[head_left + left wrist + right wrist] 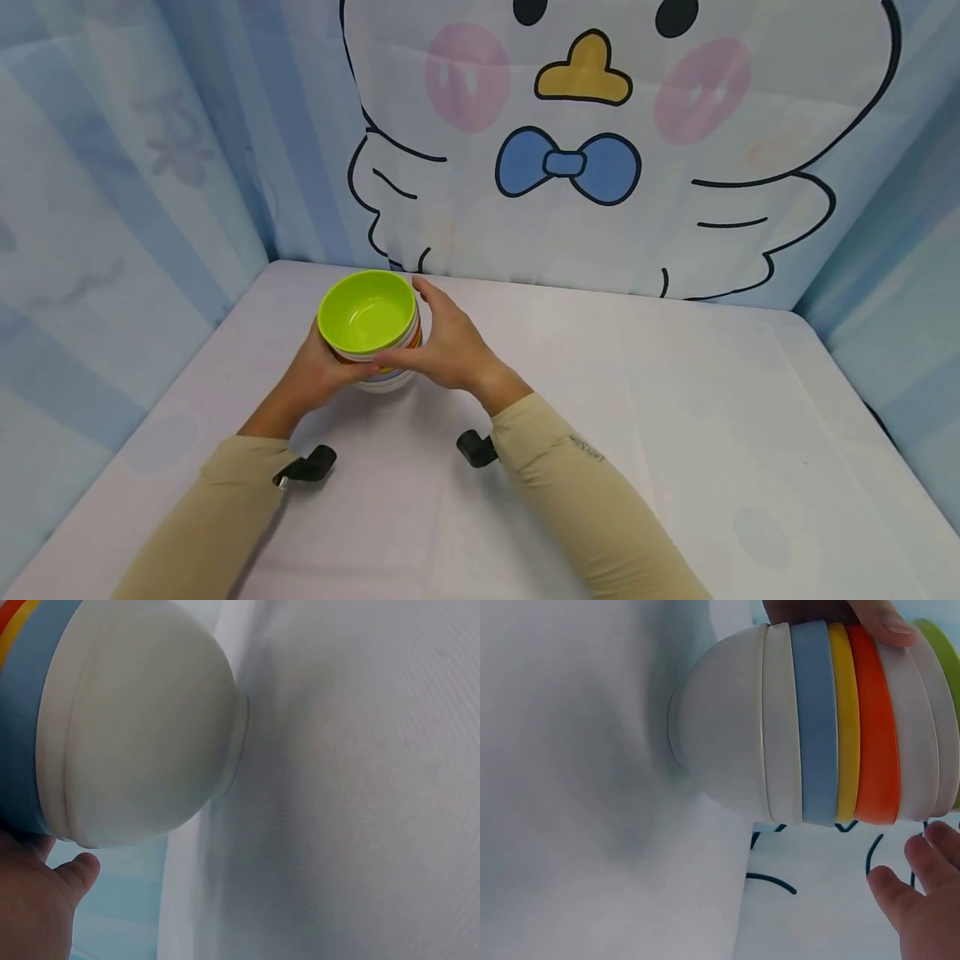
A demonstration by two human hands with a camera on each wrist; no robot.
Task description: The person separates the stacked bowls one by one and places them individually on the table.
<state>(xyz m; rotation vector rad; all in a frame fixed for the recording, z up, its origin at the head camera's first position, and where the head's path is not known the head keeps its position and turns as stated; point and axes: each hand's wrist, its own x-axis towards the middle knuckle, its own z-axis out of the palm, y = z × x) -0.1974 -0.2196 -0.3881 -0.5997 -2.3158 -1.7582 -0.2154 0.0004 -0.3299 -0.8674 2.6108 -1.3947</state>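
A stack of nested bowls stands on the table at the left of the head view. Its top one is a lime green bowl (366, 312). In the right wrist view, white, orange (876, 727), yellow (847, 727), blue (815, 724) and white bowls (724, 724) follow down to the base. My left hand (318, 375) grips the stack's left side, with the thumb across the front. My right hand (450, 342) is around the right side, fingers spread. Its fingertips (889, 892) show a small gap from the bowls in the right wrist view.
A pale cloth covers the table (675, 433). Behind it hangs a curtain (525, 242) printed with a cartoon figure, and blue patterned curtains (112, 208) flank the sides. Black camera mounts (311, 464) stick out from both sleeves.
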